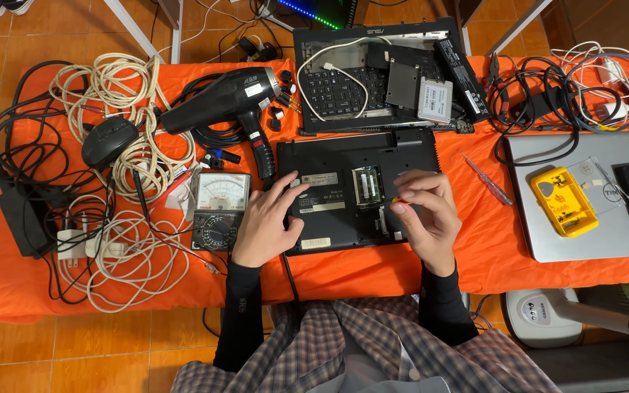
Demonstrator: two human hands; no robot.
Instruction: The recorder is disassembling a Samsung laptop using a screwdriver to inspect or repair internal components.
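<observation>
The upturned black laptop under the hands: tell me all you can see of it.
The black laptop lies bottom up and flat on the orange cloth, its casing looking like matte plastic. A middle compartment is open, showing green memory modules. Pale stickers sit on the base. The left hand rests flat on its left part; the right hand hovers over the right part, pinching a small orange-tipped tool. A black cable runs from under its near edge.
</observation>
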